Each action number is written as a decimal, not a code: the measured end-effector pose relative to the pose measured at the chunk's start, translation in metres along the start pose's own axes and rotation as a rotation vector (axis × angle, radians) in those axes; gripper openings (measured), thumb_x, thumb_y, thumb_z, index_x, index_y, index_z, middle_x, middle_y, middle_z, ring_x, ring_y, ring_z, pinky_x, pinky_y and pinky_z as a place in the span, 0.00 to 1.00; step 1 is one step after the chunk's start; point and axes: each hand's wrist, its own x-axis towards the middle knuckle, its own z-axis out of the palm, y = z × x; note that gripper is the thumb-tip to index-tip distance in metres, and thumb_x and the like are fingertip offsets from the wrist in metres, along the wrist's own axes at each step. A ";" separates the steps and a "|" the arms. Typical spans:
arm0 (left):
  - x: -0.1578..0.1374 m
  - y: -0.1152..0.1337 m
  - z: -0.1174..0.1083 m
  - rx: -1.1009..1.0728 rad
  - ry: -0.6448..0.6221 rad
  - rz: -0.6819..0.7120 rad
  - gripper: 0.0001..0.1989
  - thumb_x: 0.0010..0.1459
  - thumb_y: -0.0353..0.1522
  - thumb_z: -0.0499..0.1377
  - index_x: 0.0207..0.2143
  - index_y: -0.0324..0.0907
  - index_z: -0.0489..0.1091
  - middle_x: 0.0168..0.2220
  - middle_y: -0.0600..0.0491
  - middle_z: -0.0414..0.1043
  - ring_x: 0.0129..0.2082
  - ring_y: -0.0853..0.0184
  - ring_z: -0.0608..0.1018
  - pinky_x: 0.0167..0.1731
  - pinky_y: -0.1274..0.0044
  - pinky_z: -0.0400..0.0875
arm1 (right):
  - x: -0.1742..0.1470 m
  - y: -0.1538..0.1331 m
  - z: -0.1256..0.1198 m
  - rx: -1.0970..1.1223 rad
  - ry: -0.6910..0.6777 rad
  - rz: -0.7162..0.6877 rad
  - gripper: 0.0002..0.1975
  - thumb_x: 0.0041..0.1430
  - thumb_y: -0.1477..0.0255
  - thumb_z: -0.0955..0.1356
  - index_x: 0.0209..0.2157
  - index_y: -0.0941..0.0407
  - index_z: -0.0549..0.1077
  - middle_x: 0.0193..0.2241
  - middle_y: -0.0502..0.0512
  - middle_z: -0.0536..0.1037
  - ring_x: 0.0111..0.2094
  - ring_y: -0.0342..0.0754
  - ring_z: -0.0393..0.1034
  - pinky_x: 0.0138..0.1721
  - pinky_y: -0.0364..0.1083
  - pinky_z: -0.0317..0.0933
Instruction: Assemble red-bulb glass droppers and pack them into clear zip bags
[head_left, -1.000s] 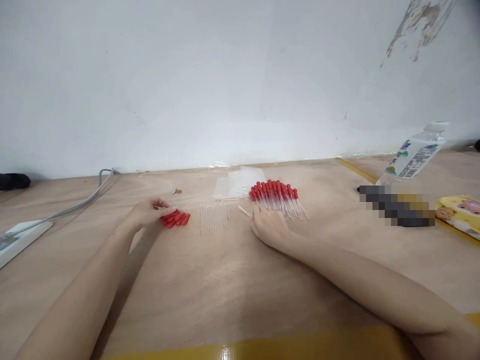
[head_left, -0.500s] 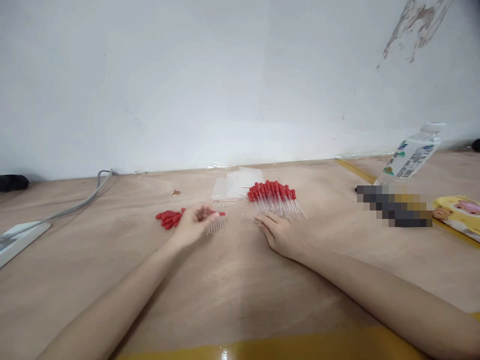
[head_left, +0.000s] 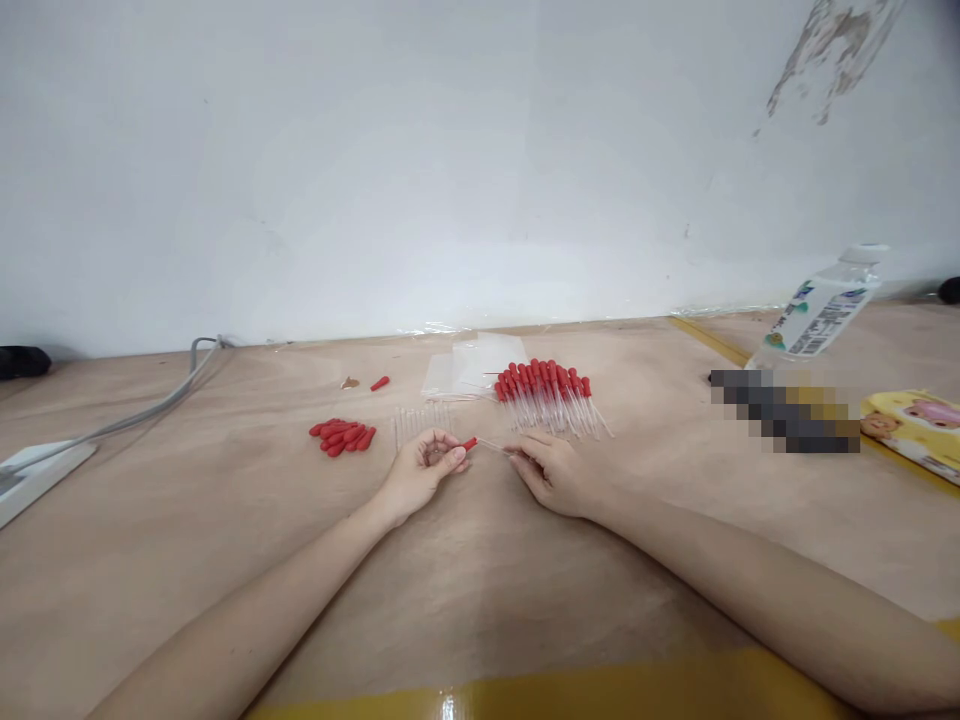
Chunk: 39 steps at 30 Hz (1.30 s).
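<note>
My left hand (head_left: 429, 470) pinches a red rubber bulb (head_left: 469, 444) between thumb and fingers. My right hand (head_left: 553, 474) grips a thin clear dropper tube (head_left: 491, 445), its free end at the mouth of the bulb; whether it has entered I cannot tell. A row of clear tubes (head_left: 412, 420) lies just behind my left hand. Several loose red bulbs (head_left: 345, 437) are heaped to the left of it, and a single red bulb (head_left: 380, 383) lies farther back. Behind my right hand rests a pile of droppers with red bulbs (head_left: 544, 385).
White sheets or bags (head_left: 480, 360) lie near the wall. At the right stand a tilted plastic bottle (head_left: 821, 310), a blurred dark object (head_left: 784, 410) and a yellow printed packet (head_left: 915, 430). A grey cable (head_left: 154, 408) runs to a white power strip (head_left: 49, 478) at the left.
My left hand has moved right and slightly toward me with the red bulb, meeting the tube in my right hand. The row of tubes and a single bulb at the back now show.
</note>
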 end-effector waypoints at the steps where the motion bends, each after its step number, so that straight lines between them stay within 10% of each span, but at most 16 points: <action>1: 0.000 -0.001 0.000 0.004 -0.004 0.005 0.16 0.43 0.37 0.65 0.31 0.37 0.65 0.29 0.55 0.71 0.30 0.70 0.77 0.39 0.75 0.70 | 0.001 -0.001 0.000 0.005 -0.004 0.003 0.12 0.60 0.73 0.58 0.41 0.58 0.69 0.31 0.55 0.72 0.30 0.44 0.65 0.31 0.42 0.59; 12: 0.001 -0.012 0.002 0.343 -0.010 0.211 0.14 0.51 0.40 0.58 0.34 0.38 0.72 0.20 0.56 0.67 0.19 0.73 0.68 0.22 0.80 0.63 | 0.001 -0.005 0.004 0.093 -0.021 0.034 0.09 0.59 0.71 0.61 0.34 0.56 0.72 0.27 0.52 0.74 0.29 0.43 0.65 0.30 0.41 0.57; 26: -0.010 -0.006 0.001 0.358 -0.135 0.214 0.12 0.49 0.38 0.60 0.32 0.41 0.75 0.22 0.54 0.72 0.23 0.70 0.72 0.26 0.79 0.66 | 0.008 -0.004 -0.017 -0.064 -0.214 -0.038 0.10 0.59 0.69 0.61 0.34 0.53 0.74 0.26 0.49 0.76 0.26 0.42 0.65 0.27 0.41 0.51; 39: -0.014 -0.004 0.006 0.647 -0.140 0.351 0.11 0.53 0.38 0.57 0.34 0.43 0.75 0.30 0.53 0.76 0.27 0.67 0.74 0.28 0.78 0.67 | 0.004 -0.005 -0.002 -0.262 -0.067 -0.132 0.15 0.61 0.69 0.58 0.28 0.57 0.72 0.24 0.51 0.71 0.24 0.41 0.59 0.25 0.42 0.44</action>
